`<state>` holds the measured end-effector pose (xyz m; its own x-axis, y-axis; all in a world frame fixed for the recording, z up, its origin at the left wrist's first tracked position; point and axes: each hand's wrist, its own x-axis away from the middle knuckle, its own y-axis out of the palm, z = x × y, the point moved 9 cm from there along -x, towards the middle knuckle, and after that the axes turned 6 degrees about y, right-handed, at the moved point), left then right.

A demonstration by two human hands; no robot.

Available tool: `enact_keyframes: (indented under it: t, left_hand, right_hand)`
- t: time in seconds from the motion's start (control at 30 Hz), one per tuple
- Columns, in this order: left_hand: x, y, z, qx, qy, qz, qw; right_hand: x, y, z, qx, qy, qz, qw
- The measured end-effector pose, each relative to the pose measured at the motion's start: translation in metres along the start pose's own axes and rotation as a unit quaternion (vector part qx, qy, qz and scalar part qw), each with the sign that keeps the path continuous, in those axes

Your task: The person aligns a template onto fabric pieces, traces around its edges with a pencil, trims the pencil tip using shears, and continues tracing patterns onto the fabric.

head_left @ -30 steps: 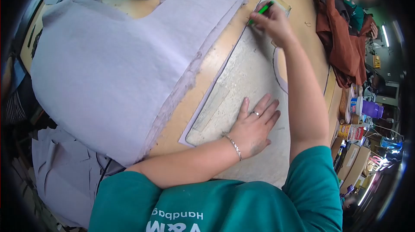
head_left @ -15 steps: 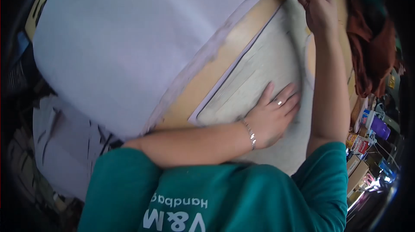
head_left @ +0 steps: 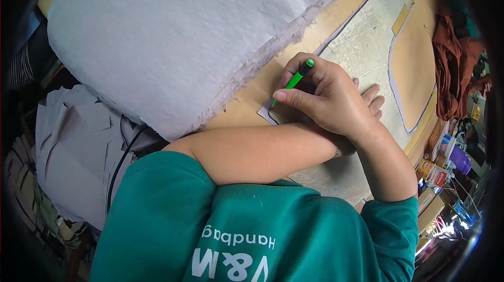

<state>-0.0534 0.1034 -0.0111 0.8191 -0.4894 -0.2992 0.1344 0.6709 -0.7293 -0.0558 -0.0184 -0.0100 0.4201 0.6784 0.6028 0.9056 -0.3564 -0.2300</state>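
Note:
My right hand (head_left: 338, 101) grips a green pen (head_left: 297, 80) with a black band. The pen's tip points down at the left edge of a grey, worn, flat template (head_left: 362, 35). Under it lies a pale lilac sheet (head_left: 266, 114), showing as a narrow rim along the template's edge, with a dark line beside it. My left hand (head_left: 374, 97) rests flat on the template, fingers stretched out, partly hidden behind my right hand. My forearms cross at the left wrist, where a bracelet shows.
A thick stack of pale lilac material (head_left: 173, 35) with frayed edges covers the tabletop's left side. Beneath it shows the tan table surface (head_left: 239, 101). Sheets of offcuts (head_left: 73, 150) hang at the lower left. Brown cloth (head_left: 451, 72) and a purple container (head_left: 460, 160) are at the right.
My right hand has come from the template's far end down to its near left edge, bringing the green pen. My left hand has stayed flat on the template, shifted slightly right in view.

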Motion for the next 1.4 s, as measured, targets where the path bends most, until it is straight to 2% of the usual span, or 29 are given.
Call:
enact_keyframes:
  t: [0.23, 0.33, 0.4, 0.47, 0.5, 0.57, 0.6, 0.7, 0.77, 0.83, 0.93, 1.03, 1.07, 1.23, 1.33, 1.4]
  left_hand:
    - [0.001, -0.004, 0.004, -0.035, 0.020, -0.014, 0.999]
    - [0.001, 0.004, -0.002, 0.056, -0.026, 0.032, 0.998]
    - [-0.001, 0.003, -0.005, 0.138, -0.050, 0.048, 0.988]
    - [-0.001, 0.003, 0.002, 0.048, -0.053, -0.111, 0.991]
    - [-0.001, -0.013, 0.003, -0.006, -0.051, -0.036, 0.998]
    - [-0.001, -0.019, 0.004, 0.026, -0.064, -0.049, 0.996]
    - [-0.003, -0.019, 0.006, 0.027, -0.062, -0.059, 0.996]
    - [-0.007, -0.018, 0.008, 0.022, -0.059, -0.092, 0.994]
    - [-0.009, -0.016, 0.008, 0.009, -0.058, -0.113, 0.992]
    - [-0.012, -0.015, 0.011, -0.002, -0.045, -0.125, 0.991]
    - [-0.013, -0.015, 0.011, 0.002, -0.054, -0.160, 0.986]
    - [-0.013, -0.014, 0.011, 0.010, -0.042, -0.151, 0.988]
    - [-0.014, -0.016, 0.010, 0.023, -0.044, -0.149, 0.988]
    - [-0.020, -0.038, -0.003, 0.114, -0.095, -0.102, 0.984]
    - [-0.033, -0.057, -0.024, 0.231, -0.131, 0.024, 0.964]
    - [-0.061, -0.077, -0.026, 0.061, -0.081, 0.038, 0.994]
  right_hand:
    - [0.001, 0.002, 0.001, 0.002, 0.003, 0.001, 1.000]
    - [0.002, -0.011, -0.004, 0.026, -0.037, 0.028, 0.999]
    - [-0.005, -0.044, 0.007, -0.027, -0.068, 0.107, 0.992]
    - [-0.006, -0.090, 0.004, -0.036, -0.074, 0.189, 0.979]
    - [-0.012, -0.117, 0.013, -0.038, -0.068, 0.212, 0.974]
    - [-0.016, -0.175, 0.015, 0.031, -0.091, 0.306, 0.947]
    - [-0.019, -0.206, 0.021, 0.024, -0.081, 0.352, 0.932]
    - [-0.026, -0.289, 0.031, 0.023, -0.053, 0.485, 0.872]
    - [-0.028, -0.336, 0.027, 0.126, -0.081, 0.595, 0.790]
    - [-0.031, -0.369, 0.041, 0.065, -0.081, 0.658, 0.746]
    - [-0.034, -0.387, 0.043, 0.025, -0.102, 0.668, 0.737]
    - [-0.040, -0.419, 0.081, -0.201, -0.260, 0.644, 0.691]
    - [-0.028, -0.419, 0.085, -0.215, -0.265, 0.644, 0.685]
    - [0.018, -0.409, 0.127, -0.283, -0.243, 0.654, 0.658]
    - [0.027, -0.401, 0.138, -0.235, -0.178, 0.703, 0.647]
    - [0.030, -0.397, 0.130, -0.163, -0.140, 0.744, 0.633]
